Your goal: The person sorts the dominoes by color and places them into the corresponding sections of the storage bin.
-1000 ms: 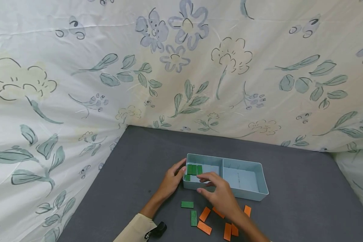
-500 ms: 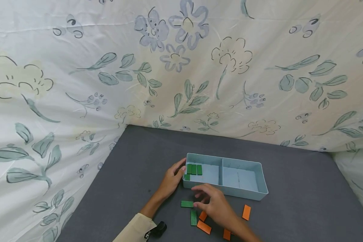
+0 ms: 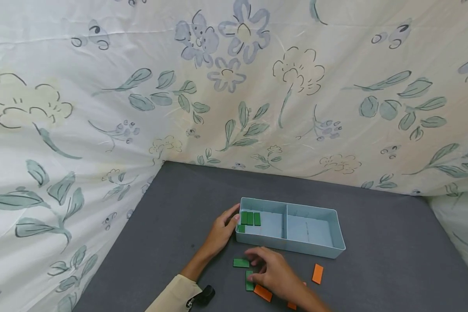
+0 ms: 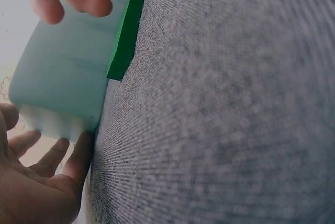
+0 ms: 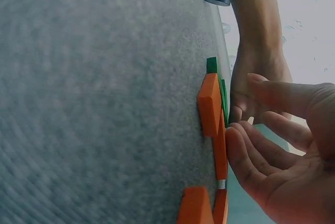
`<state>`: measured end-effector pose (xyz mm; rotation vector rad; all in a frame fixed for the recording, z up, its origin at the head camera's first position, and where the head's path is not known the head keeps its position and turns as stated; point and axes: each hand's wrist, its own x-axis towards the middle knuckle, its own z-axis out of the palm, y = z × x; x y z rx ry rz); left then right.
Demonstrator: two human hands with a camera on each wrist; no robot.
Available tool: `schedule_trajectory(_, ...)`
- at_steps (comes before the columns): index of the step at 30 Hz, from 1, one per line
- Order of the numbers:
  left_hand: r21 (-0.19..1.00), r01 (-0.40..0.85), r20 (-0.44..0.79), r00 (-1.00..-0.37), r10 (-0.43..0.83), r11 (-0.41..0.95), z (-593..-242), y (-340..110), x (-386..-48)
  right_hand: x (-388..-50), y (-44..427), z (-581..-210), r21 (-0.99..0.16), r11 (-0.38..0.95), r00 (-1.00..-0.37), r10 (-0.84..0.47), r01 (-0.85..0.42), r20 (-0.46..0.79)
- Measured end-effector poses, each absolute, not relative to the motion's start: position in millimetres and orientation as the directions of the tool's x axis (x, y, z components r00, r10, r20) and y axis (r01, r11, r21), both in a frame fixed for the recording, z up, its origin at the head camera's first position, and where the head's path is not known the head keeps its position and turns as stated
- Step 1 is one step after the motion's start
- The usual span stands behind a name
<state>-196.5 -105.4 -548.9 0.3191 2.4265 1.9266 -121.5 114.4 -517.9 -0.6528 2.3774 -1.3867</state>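
Observation:
The left hand (image 3: pixel 220 233) lies against the left end of a light blue box (image 3: pixel 308 232); in the left wrist view its spread fingers touch the end wall. Several green pieces (image 3: pixel 250 218) lie in the box's left compartment. The right hand (image 3: pixel 274 271) hovers in front of the box, fingers bent with a gap to the thumb, over two green pieces. One green piece (image 3: pixel 240 263) lies crosswise, the other (image 3: pixel 249 284) lengthwise, partly behind the thumb. Whether the thumb touches it cannot be told. In the right wrist view no piece shows between the right hand's (image 5: pixel 293 166) fingers.
Orange pieces lie around the right hand, one (image 3: pixel 263 293) just below it and another (image 3: pixel 317 274) to its right; others are partly covered by the forearm. A black device (image 3: pixel 206 296) sits at the left wrist. Floral cloth (image 3: pixel 242 86) hangs behind the grey table (image 3: pixel 382 242).
The right hand has moved from over the box's left compartment down toward the green pieces in front. The left hand, box and green pieces have stayed put.

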Motion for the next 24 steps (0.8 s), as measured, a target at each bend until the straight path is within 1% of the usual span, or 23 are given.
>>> schedule_trajectory(5,0.968,0.145,0.110,-0.978,0.176,0.205,-549.1,-104.8,-196.8,-120.5,115.0,-519.7,-0.862,0.443,-0.839,-0.543,-0.247,-0.038)
schedule_trajectory(17,0.968,0.151,0.112,-0.975,0.192,0.201,-550.6,-103.7,-198.4,-119.3,115.9,-520.4,-0.845,0.479,-0.807,-0.581,-0.236,-0.104)
schedule_trajectory(24,0.969,0.148,0.111,-0.976,0.187,0.196,-549.4,-102.9,-198.4,-115.2,115.6,-519.2,-0.793,0.539,-0.798,-0.591,-0.284,-0.116)
